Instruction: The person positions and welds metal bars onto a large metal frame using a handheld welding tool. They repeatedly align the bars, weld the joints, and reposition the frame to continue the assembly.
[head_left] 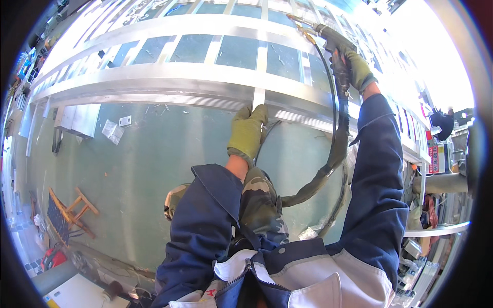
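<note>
One torch (334,39) points forward-left, long axis slanting.

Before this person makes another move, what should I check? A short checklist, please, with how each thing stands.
1. Tool held: ok; the right hand grips the torch-like tool.
2. Hands covered: ok; both wear green gloves.
3. Left hand secure: cannot tell; it is at the metal frame, its grip partly hidden.
4. Tool tip clear of the frame: cannot tell from this single view.
5. Floor free of litter: not ok; a clear plastic bag lies there.
</note>
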The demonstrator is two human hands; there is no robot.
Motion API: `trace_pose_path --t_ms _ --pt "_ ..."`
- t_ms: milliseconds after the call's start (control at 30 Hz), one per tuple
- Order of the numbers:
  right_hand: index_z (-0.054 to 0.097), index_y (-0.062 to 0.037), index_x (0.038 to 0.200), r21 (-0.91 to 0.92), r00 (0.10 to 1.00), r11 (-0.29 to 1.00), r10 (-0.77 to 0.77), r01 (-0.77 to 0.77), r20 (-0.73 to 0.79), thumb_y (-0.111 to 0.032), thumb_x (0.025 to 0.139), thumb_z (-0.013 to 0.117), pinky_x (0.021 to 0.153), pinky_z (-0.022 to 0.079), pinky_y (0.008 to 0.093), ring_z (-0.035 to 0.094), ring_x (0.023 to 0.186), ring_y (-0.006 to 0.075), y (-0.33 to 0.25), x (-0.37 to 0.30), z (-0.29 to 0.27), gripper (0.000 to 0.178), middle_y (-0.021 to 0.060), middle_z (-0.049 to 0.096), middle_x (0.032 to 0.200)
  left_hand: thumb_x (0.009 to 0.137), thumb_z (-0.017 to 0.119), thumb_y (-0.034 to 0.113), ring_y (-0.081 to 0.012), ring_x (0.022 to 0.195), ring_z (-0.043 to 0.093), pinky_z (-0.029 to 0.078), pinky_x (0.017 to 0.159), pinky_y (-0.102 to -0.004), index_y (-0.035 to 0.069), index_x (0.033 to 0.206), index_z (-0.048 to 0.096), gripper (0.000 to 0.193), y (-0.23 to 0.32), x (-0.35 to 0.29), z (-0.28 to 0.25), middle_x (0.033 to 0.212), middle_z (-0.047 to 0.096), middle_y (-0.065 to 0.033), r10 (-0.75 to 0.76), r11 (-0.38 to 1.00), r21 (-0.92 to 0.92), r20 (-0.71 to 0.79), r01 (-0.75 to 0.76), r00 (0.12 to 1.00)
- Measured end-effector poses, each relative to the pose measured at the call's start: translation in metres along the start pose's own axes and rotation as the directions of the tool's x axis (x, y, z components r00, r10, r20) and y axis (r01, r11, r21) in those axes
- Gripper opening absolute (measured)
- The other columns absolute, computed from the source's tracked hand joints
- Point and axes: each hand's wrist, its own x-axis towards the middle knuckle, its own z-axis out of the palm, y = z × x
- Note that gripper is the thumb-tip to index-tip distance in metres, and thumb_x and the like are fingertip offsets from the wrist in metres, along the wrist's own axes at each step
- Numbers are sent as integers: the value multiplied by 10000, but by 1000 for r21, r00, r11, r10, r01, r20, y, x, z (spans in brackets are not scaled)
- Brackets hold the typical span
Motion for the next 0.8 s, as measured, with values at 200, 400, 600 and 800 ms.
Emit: trace_pose_path --t_ms 200,400,600,800 --pt "682 2 1207 -445 985 891 -145 88 -94 -449 972 694 825 540 291 682 845 154 -2 -44 8 508 55 725 984 910 706 215 -77 489 408 279 447 -263 39 1026 666 215 -8 5 -6 735 529 8 6 999 -36 6 -6 1000" --pt "622 -22 1390 -854 824 510 -523 97 -219 -600 933 646 1035 485 384 667 1197 342 5 -88 42 737 209 708 1265 940 711 241 -76 490 422 281 445 -259 39 1039 668 229 -5 5 -1 732 541 6 -14 999 -48 4 15 1000" --pt "720 -58 1256 -509 845 744 -532 434 -58 -292 983 688 863 554 307 720 944 181 32 -122 93 361 130 756 1057 950 718 255 -76 494 431 289 451 -255 28 1075 679 262 -8 5 -3 748 556 2 29 999 -26 0 -29 1000" --pt "732 -14 1186 -521 971 840 -26 150 238 -322 1015 620 737 532 292 643 781 133 42 -174 161 369 76 738 923 966 681 295 -84 499 437 302 457 -260 20 1058 684 291 -1 -1 -2 759 572 -11 50 997 62 -23 -49 998"
